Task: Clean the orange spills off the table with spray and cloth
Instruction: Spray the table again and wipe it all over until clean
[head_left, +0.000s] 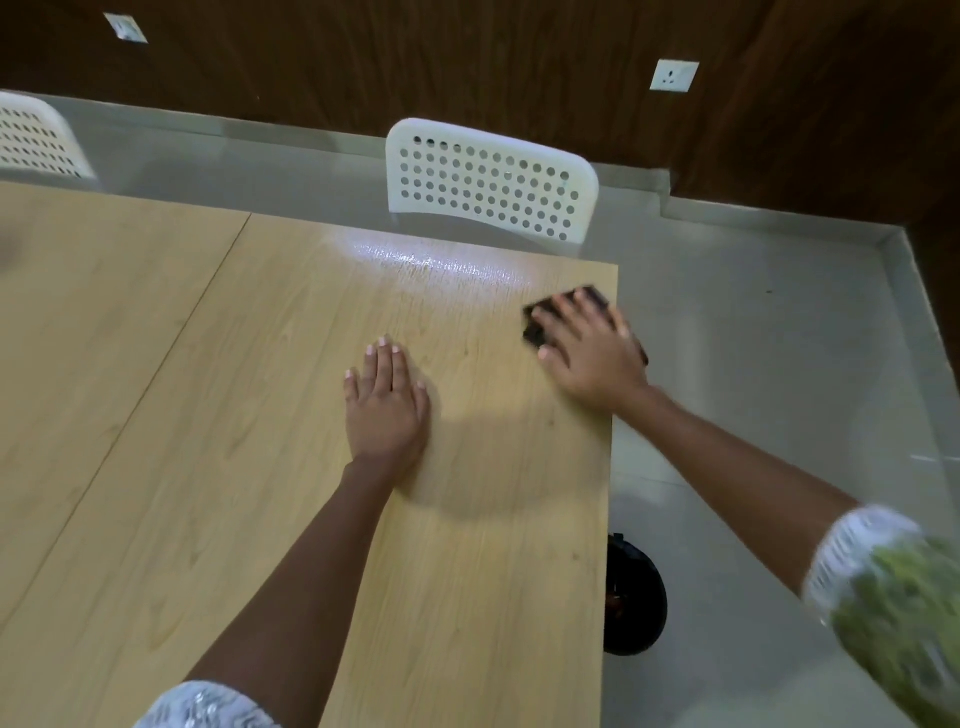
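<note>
1. The place looks like an office or meeting room, though the exact kind cannot be told.
2. A long light-wood table (218, 415) runs across it.
3. White perforated plastic chairs (491, 182) stand at its far edge.
4. Dark wood-panelled walls (467, 67) carry wall sockets (674, 76) above a grey floor (753, 338).

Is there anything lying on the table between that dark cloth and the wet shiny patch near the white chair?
Nothing visible. The right hand presses the dark cloth by the table edge, and only bare wood lies between it and the wet patch.
</note>
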